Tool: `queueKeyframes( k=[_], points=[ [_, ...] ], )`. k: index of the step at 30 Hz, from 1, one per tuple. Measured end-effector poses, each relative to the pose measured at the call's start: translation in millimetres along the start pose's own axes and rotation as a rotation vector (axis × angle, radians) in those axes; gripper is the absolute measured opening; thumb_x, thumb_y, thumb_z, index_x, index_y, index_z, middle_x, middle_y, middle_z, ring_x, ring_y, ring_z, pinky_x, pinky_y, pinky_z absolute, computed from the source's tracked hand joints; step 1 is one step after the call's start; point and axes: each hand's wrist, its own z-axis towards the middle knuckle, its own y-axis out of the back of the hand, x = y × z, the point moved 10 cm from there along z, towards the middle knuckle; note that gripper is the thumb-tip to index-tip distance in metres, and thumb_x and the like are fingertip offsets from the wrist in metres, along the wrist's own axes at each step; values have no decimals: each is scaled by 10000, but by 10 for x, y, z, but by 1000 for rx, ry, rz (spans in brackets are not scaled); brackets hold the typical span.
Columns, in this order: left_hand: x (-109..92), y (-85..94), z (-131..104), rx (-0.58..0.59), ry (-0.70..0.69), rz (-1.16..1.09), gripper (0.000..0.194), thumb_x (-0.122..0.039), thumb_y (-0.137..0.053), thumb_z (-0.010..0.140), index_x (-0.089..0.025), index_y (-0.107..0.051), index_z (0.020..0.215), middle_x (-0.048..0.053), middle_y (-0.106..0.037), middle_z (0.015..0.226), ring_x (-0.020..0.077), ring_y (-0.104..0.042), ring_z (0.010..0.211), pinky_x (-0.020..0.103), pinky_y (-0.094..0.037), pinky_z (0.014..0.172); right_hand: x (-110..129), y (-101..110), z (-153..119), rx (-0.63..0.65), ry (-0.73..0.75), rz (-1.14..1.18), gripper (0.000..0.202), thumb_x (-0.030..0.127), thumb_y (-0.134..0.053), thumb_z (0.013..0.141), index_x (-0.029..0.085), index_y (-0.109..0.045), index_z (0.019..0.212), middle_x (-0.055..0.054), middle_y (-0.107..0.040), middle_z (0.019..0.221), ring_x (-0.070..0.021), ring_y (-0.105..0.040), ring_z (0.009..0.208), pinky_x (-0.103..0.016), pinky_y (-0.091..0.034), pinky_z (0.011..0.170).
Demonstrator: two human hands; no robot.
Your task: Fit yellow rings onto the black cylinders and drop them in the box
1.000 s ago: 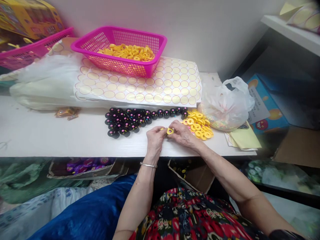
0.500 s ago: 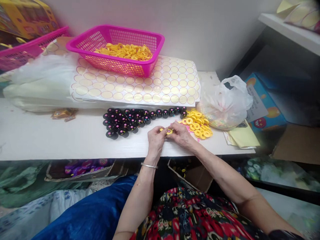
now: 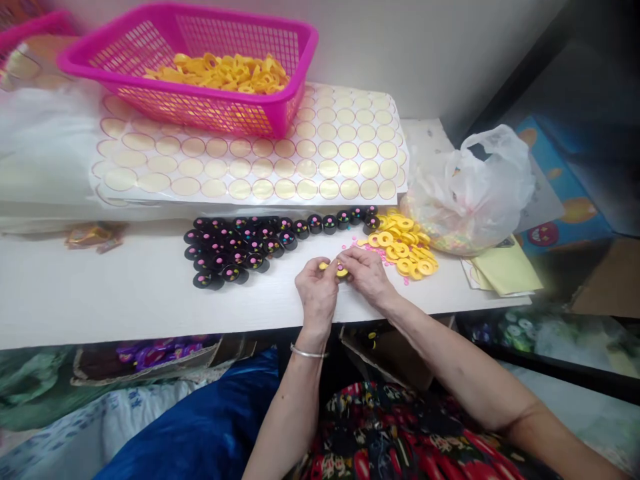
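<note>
Between the fingertips of both hands is a small yellow plastic ring piece (image 3: 342,272) with a pink spot at its centre. My left hand (image 3: 317,290) pinches its left side, and my right hand (image 3: 369,275) pinches it from the right; the fingers cover much of it. Just right of my right hand lies a heap of yellow ring pieces (image 3: 403,248), with tiny pink bits (image 3: 379,252) scattered beside it. Left of my hands stand rows of black round pieces (image 3: 233,250), each with a pink dot on top.
A pink basket (image 3: 280,110) of yellow pieces stands on sheets of round stickers (image 3: 327,170) at the back. To the right are a white plastic bag (image 3: 493,193) and folded yellow paper (image 3: 507,268). Below the table edge sit open boxes (image 3: 145,367) and a blue fabric bundle (image 3: 200,420).
The head view has shifted closer to the table. Both hands stay together on the yellow ring piece, with the fingers slightly moved around it.
</note>
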Motion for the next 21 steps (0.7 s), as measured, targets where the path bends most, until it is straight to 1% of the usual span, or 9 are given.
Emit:
queueKeyframes(
  k=[3, 5, 8, 11, 13, 15, 17, 19, 21],
  points=[
    [56, -6, 5, 15, 23, -26, 294, -330, -724, 585, -134, -562, 733, -58, -504, 467, 45, -410, 356, 154, -297, 342, 24, -15, -33, -11, -44, -50, 255, 400, -558, 726, 148, -548, 684, 20, -476, 570, -68, -397, 392, -191, -305, 337],
    [84, 12, 5, 4, 31, -59, 320, -325, -733, 576, -133, -554, 757, -57, -518, 494, 47, -426, 363, 154, -311, 344, 10, -23, -60, -27, -72, -54, 263, 413, -540, 733, 153, -537, 693, 22, -477, 560, -80, -430, 377, -202, -344, 331],
    [82, 18, 5, -2, 26, -128, 343, -298, -748, 552, -129, -542, 767, -51, -539, 535, 50, -456, 387, 155, -332, 364, -46, -32, -89, -26, -124, -2, 279, 430, -544, 724, 151, -548, 720, 20, -500, 563, -91, -465, 389, -226, -414, 369],
    [69, -19, 5, 27, 37, -177, 304, -290, -749, 542, -118, -534, 673, -52, -517, 493, 45, -444, 383, 155, -321, 371, -41, -90, -107, 61, -128, 109, 314, 433, -622, 665, 134, -583, 754, 8, -538, 586, -89, -495, 450, -220, -441, 435],
    [70, -29, 8, 32, 55, -197, 303, -287, -755, 521, -118, -519, 608, -55, -501, 472, 40, -432, 381, 157, -313, 375, -6, -160, -129, 153, -109, 202, 336, 409, -676, 618, 124, -603, 779, -2, -563, 620, -89, -522, 516, -202, -437, 477],
    [79, -30, 12, 26, 79, -199, 314, -298, -757, 509, -121, -505, 574, -60, -481, 449, 39, -414, 373, 161, -303, 374, 7, -198, -147, 199, -100, 254, 337, 392, -690, 605, 119, -621, 790, -4, -565, 629, -82, -521, 537, -186, -422, 480],
    [81, -34, 19, 23, 88, -173, 327, -324, -756, 521, -126, -501, 573, -70, -451, 417, 34, -378, 350, 162, -273, 363, -30, -178, -142, 168, -111, 232, 331, 393, -670, 622, 118, -642, 805, -2, -555, 610, -68, -482, 488, -178, -396, 430],
    [74, -41, 28, 20, 79, -140, 338, -342, -760, 527, -128, -508, 597, -80, -434, 404, 27, -344, 332, 163, -243, 356, -94, -116, -124, 85, -136, 189, 323, 382, -647, 630, 117, -661, 815, 0, -544, 588, -56, -432, 433, -169, -356, 364],
    [80, -47, 41, 11, 69, -119, 342, -339, -768, 522, -128, -517, 619, -81, -444, 419, 26, -344, 336, 164, -240, 359, -159, -54, -107, 4, -168, 171, 310, 355, -634, 624, 110, -670, 811, -3, -541, 573, -50, -401, 403, -162, -320, 320]
  ],
)
